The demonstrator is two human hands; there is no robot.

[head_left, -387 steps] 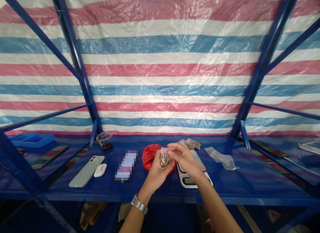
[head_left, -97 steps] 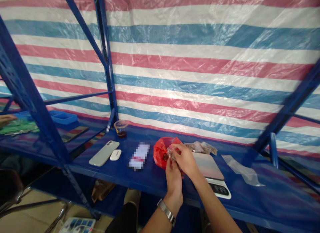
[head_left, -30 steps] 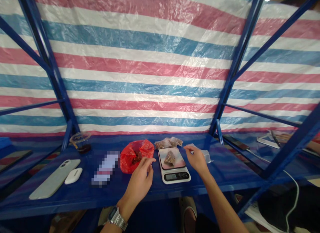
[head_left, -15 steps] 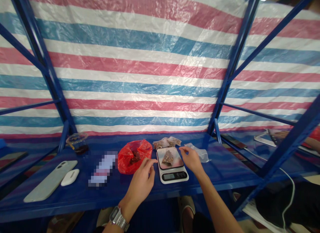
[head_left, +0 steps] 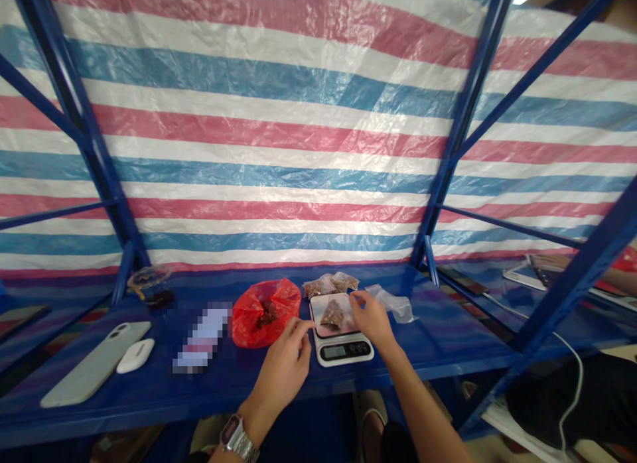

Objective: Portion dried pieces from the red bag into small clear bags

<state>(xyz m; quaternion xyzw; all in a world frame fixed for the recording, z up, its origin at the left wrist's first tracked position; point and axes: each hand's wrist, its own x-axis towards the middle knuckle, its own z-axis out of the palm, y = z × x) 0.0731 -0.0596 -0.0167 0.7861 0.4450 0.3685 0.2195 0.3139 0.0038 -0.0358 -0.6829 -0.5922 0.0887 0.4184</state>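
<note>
Two bare hands over a blue metal shelf (head_left: 448,343), both close to a small white kitchen scale (head_left: 343,349) at the front middle. One little clear bag of brown bits (head_left: 332,313) lies on the scale's plate.

Right hand (head_left: 372,319) is over the plate's right side, with its fingertips (head_left: 354,298) at the bag's right edge, touching it or just about. Cannot tell if thumb and finger have pinched it; the hand hides the grip.

Left hand (head_left: 284,358) is just left of the scale, fingers loosely curled and part open, holding nothing. Its index fingertip is at the scale's left edge. Metal watch (head_left: 239,438) on that wrist.

Red plastic bag (head_left: 259,297) sits open just left of the scale, with dark brown stuff inside. Several filled small bags (head_left: 329,284) lie just behind the scale. Empty clear bags (head_left: 394,302) are to the right of it, near the right hand.

Further left along the shelf: a blurred-out flat item (head_left: 202,337), a white earbud case (head_left: 135,355), a pale phone (head_left: 93,365) face down, and a clear plastic cup (head_left: 149,287) near the back post.

Striped red, white and blue tarp (head_left: 279,151) hangs behind the frame. Another person's arm (head_left: 614,277) shows at the far right in the next bay.
</note>
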